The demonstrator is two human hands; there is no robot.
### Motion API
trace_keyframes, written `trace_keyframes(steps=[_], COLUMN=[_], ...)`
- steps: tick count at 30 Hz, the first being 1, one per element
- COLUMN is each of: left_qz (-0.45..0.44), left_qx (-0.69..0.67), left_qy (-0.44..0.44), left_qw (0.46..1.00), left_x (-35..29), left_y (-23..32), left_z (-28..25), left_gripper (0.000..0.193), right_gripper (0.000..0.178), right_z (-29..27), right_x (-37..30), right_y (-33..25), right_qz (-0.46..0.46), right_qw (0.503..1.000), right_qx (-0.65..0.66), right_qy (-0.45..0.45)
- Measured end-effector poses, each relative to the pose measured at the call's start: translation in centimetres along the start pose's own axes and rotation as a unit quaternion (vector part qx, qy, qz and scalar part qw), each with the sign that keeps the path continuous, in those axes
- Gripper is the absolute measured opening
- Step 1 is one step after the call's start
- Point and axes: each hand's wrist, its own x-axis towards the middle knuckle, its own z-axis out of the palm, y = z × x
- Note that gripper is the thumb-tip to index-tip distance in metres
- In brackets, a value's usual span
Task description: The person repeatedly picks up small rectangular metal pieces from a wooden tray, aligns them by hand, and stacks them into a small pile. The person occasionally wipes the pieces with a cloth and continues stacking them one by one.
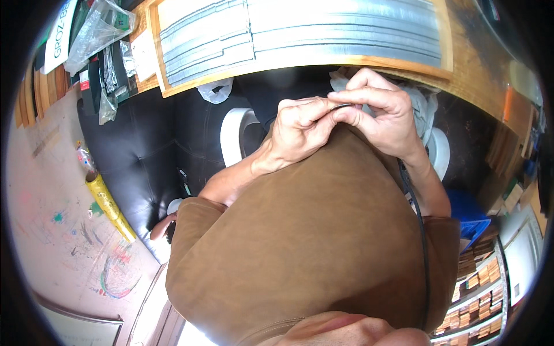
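My left hand (297, 124) and my right hand (384, 112) meet in front of my chest, just below the near edge of the wooden table. Between their pinched fingertips is a thin, dark, slightly curved strip (341, 106). Most of it is covered by the fingers, so its exact kind cannot be made out. Both hands are closed on it. Beyond them, on the table, lies a shallow wooden-framed tray (398, 65) filled with rows of thin grey metal strips (329, 34).
Plastic bags (98, 34) and small packets crowd the table's left end. A black tufted sofa (138, 132) and a yellow roll (109, 206) are at left, where part of another person's arm (163, 226) shows. A blue bin (470, 216) and shelves of small boxes (476, 305) stand at right.
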Motion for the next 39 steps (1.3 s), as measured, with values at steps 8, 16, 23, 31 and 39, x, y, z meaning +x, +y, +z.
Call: trace_keyframes(steps=[8,16,23,31,39], left_qz=[-0.012,-0.134,-0.355,-0.388,-0.258], left_qx=[0.04,-0.042,-0.231,-0.369,-0.225], left_qy=[-0.035,-0.087,-0.195,-0.187,-0.18], left_qw=[0.999,0.986,0.885,0.824,0.922], left_x=[-0.5,0.4,3.2,4.9,3.1], left_y=[-0.6,0.5,0.4,-1.3,-1.8], left_z=[-0.4,-1.0,-2.1,-2.3,-2.1], left_gripper=[0.013,0.011,0.019,0.022,0.016], right_gripper=[0.014,0.015,0.01,0.014,0.018], right_z=[-0.3,0.2,1.6,1.1,1.1], right_x=[0.3,-0.3,-1.2,-0.4,-0.9], right_y=[-0.1,0.0,0.8,2.8,1.4], right_qz=[0.023,0.018,0.203,0.257,0.201], right_qw=[0.999,0.999,0.95,0.898,0.955], right_qx=[0.018,0.003,0.202,0.336,0.197], right_qy=[-0.017,0.031,0.124,0.125,0.092])
